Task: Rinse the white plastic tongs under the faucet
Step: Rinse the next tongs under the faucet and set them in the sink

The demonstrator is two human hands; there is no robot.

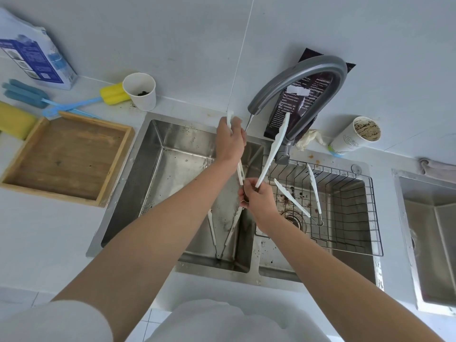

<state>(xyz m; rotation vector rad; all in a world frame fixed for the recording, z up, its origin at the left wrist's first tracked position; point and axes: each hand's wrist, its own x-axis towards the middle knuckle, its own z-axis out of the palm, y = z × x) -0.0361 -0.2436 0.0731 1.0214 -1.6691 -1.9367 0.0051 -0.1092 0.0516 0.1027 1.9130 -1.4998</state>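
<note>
I hold white plastic tongs upright over the double steel sink, their two arms spread in a V. My right hand grips the hinge end at the bottom. My left hand is closed around the upper part of the left arm, right beside the spout of the grey faucet. A thin stream of water runs from the spout next to my left hand. The right arm of the tongs sticks up free in front of the faucet neck.
A second pair of tongs lies in the left basin, a third in the wire rack over the right basin. A wooden tray, sponge brushes, two paper cups and a dark packet sit on the counter.
</note>
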